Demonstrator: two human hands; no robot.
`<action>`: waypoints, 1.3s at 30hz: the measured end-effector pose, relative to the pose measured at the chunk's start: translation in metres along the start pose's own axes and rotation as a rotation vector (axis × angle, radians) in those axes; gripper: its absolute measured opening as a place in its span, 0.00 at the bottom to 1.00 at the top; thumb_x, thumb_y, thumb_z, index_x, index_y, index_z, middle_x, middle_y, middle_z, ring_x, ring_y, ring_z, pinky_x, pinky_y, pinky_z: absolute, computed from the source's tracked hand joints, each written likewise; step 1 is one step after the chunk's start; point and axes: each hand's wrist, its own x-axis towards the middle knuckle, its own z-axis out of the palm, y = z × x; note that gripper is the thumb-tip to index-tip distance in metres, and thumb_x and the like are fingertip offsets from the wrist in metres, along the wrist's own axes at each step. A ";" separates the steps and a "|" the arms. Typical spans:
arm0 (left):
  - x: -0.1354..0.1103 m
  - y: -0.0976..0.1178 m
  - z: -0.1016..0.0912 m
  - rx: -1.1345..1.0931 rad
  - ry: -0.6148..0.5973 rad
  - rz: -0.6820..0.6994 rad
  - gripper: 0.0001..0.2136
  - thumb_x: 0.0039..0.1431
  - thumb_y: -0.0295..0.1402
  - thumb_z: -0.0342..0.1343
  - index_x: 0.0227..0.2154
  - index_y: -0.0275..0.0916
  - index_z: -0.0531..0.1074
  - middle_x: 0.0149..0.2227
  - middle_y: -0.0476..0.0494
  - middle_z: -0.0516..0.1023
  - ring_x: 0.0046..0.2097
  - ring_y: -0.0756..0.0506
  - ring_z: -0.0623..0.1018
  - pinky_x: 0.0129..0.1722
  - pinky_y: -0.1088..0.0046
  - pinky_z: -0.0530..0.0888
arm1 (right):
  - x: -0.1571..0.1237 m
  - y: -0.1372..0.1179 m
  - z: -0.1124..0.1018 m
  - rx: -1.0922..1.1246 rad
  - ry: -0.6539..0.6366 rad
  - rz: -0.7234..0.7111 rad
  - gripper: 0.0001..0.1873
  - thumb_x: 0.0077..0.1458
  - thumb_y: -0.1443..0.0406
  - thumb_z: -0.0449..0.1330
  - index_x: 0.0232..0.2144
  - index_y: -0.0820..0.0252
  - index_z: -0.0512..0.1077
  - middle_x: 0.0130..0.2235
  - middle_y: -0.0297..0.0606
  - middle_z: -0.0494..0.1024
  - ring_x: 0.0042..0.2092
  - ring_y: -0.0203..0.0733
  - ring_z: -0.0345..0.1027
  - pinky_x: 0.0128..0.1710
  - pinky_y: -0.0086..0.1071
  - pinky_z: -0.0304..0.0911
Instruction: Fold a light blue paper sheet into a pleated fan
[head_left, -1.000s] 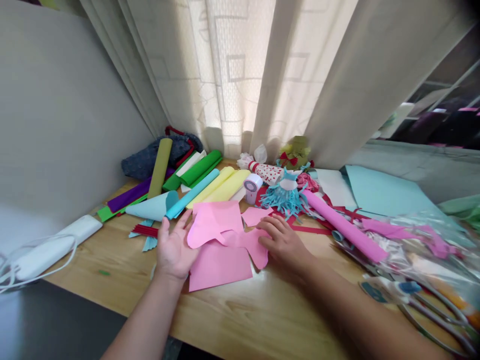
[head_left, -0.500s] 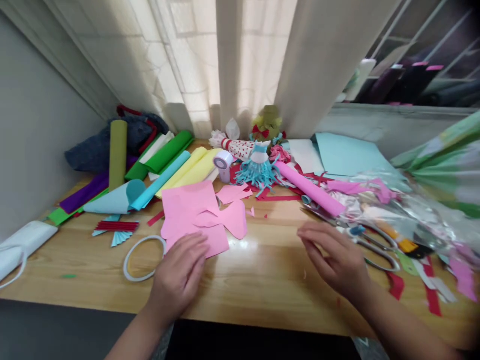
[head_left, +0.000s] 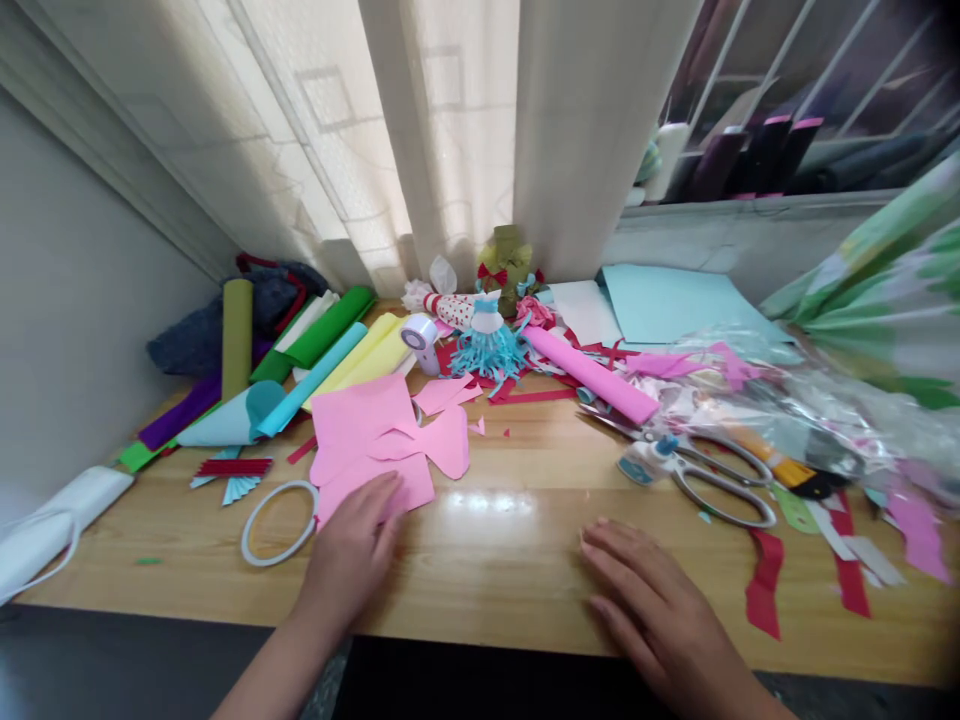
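Pink paper cut-out (head_left: 444, 445), bow-like w/ pinched middle, lies on a pink sheet (head_left: 337, 482), both flat on the wood tabletop (head_left: 510, 590), left of centre, nr front edge. L hand (head_left: 349, 560) sits at sheet's lower edge; its fingers (head_left: 375, 500) lie on the pink, slightly spread, pressing or just touching (can't tell which), no grip on anything. R hand (head_left: 649, 600) well apart to the right, palm down on the wood at front edge; its fingers (head_left: 604, 560) loosely spread, holding nothing.

Small pink scraps (head_left: 442, 395) just above cut-out. Ring of white tape (head_left: 277, 522) flat on tabletop, just left of L hand. Red & teal paper fans (head_left: 232, 477) beyond it, then pale-blue paper cone (head_left: 225, 420) beside teal roll (head_left: 311, 380). Yellow sheets (head_left: 352, 362) behind these, w/ green roll (head_left: 330, 325) & upright olive roll (head_left: 237, 340) further back, dark-blue cloth bag (head_left: 225, 335) behind.

Centre back: white tape dispenser (head_left: 420, 342) next to paper doll w/ blue fringe skirt (head_left: 489, 350). Pink roll (head_left: 589, 372) to its right. Scissors (head_left: 724, 485) lie right of R hand, further back, below clear plastic bag (head_left: 780, 400). Red paper strips (head_left: 765, 580) at right. Pale-blue sheets (head_left: 675, 305) at back, curtains (head_left: 450, 130) behind all.
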 end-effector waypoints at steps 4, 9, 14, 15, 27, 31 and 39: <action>0.033 -0.038 -0.039 0.234 0.155 -0.186 0.17 0.56 0.39 0.48 0.44 0.35 0.71 0.48 0.31 0.74 0.52 0.32 0.71 0.53 0.52 0.64 | 0.040 -0.007 0.002 0.143 -0.040 -0.014 0.17 0.57 0.67 0.54 0.49 0.60 0.68 0.49 0.47 0.73 0.52 0.46 0.66 0.50 0.41 0.66; 0.080 -0.075 -0.061 0.266 0.141 -0.390 0.18 0.55 0.38 0.53 0.48 0.36 0.66 0.40 0.36 0.78 0.41 0.36 0.77 0.41 0.58 0.71 | 0.136 -0.028 0.029 0.289 -0.268 -0.045 0.17 0.56 0.68 0.54 0.48 0.61 0.69 0.52 0.46 0.71 0.53 0.45 0.63 0.53 0.39 0.60; 0.107 -0.085 -0.053 0.202 0.145 -0.471 0.17 0.59 0.39 0.53 0.48 0.36 0.65 0.37 0.44 0.75 0.36 0.46 0.76 0.39 0.62 0.72 | 0.218 -0.038 0.078 0.229 -0.361 -0.033 0.26 0.55 0.63 0.57 0.56 0.64 0.62 0.52 0.49 0.70 0.53 0.49 0.61 0.52 0.41 0.57; 0.109 -0.087 -0.052 0.180 0.152 -0.479 0.17 0.60 0.40 0.52 0.48 0.36 0.65 0.37 0.45 0.74 0.35 0.47 0.75 0.38 0.64 0.72 | 0.228 -0.039 0.086 0.212 -0.376 -0.033 0.30 0.53 0.61 0.59 0.57 0.65 0.61 0.52 0.50 0.70 0.53 0.50 0.61 0.51 0.42 0.57; 0.100 -0.085 -0.063 -0.288 0.023 -0.411 0.19 0.41 0.41 0.61 0.37 0.39 0.67 0.24 0.51 0.75 0.27 0.45 0.75 0.26 0.72 0.68 | 0.242 -0.044 0.112 0.069 -0.478 -0.009 0.44 0.45 0.54 0.65 0.61 0.60 0.54 0.50 0.52 0.69 0.51 0.56 0.58 0.50 0.46 0.51; 0.095 -0.082 -0.061 -0.451 -0.014 -0.395 0.16 0.39 0.43 0.60 0.29 0.37 0.69 0.29 0.45 0.78 0.33 0.42 0.78 0.31 0.69 0.72 | 0.241 -0.046 0.109 0.089 -0.480 0.003 0.41 0.46 0.55 0.64 0.60 0.60 0.56 0.47 0.51 0.71 0.50 0.56 0.60 0.50 0.45 0.51; 0.094 -0.073 -0.076 -0.491 0.016 -0.359 0.13 0.43 0.37 0.58 0.32 0.37 0.71 0.31 0.46 0.78 0.34 0.43 0.77 0.32 0.70 0.72 | 0.246 -0.043 0.106 0.282 -0.493 0.091 0.38 0.49 0.56 0.60 0.60 0.58 0.55 0.40 0.41 0.76 0.40 0.45 0.68 0.36 0.33 0.57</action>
